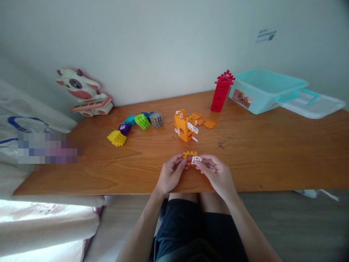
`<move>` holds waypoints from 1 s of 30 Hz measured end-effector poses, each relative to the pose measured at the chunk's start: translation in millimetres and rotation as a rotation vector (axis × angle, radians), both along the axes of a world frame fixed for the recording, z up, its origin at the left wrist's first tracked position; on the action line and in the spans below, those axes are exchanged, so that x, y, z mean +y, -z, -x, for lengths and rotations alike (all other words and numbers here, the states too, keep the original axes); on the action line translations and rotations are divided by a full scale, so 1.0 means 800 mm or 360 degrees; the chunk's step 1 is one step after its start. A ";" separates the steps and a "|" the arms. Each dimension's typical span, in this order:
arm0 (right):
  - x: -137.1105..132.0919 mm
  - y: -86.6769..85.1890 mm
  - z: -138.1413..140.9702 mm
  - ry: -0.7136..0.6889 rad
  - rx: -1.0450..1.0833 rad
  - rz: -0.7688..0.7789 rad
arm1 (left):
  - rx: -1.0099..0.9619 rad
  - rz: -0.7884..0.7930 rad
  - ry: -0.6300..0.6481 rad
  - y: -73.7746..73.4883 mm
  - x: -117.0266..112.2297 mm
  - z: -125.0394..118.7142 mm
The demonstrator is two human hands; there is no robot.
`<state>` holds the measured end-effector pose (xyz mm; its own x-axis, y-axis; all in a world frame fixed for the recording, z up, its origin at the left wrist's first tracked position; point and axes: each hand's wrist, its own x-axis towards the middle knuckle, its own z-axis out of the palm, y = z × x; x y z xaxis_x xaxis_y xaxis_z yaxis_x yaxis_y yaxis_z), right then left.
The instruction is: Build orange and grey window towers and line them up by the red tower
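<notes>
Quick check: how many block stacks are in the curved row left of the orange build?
6, curving from left to right: yellow stack, purple stack, teal stack, green stack, blue stack, gray stack. The blue one is partly hidden.

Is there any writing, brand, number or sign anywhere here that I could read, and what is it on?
White paper notice on the wall: its printed lines and square code are too small and blurred to read.
Red-and-cream printed sticker on the pale teal plastic storage box: any words are too blurred to read.
Nothing else shows readable text.
</notes>
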<state>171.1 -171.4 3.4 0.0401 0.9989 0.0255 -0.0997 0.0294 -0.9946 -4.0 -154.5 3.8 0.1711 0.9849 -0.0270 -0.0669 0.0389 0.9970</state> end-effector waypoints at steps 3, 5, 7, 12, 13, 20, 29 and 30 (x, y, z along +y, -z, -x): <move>0.008 0.003 0.008 0.0067 0.0018 -0.0048 | -0.0068 0.0030 0.0036 -0.003 0.003 0.003; 0.015 0.006 0.015 0.0098 0.0020 -0.0092 | -0.0131 0.0054 0.0029 -0.004 0.005 0.006; 0.021 0.008 0.023 0.0104 0.0038 -0.0112 | -0.0187 0.0071 0.0011 -0.004 0.007 0.007; 0.023 0.009 0.036 0.0068 0.0112 -0.0092 | -0.0223 0.0061 -0.0004 -0.002 0.007 0.007; 0.022 0.008 0.036 0.0044 0.0113 -0.0084 | -0.0209 0.0052 -0.0013 -0.002 0.006 0.006; 0.019 0.005 0.031 -0.0015 0.0037 -0.0048 | -0.0038 0.0023 -0.0055 0.000 0.000 0.002; 0.020 0.006 0.033 0.0026 0.0067 -0.0073 | 0.0085 -0.0062 -0.0013 -0.003 -0.002 0.002; 0.020 0.007 0.032 0.0024 0.0068 -0.0077 | 0.0091 -0.0067 -0.0010 -0.003 -0.002 0.002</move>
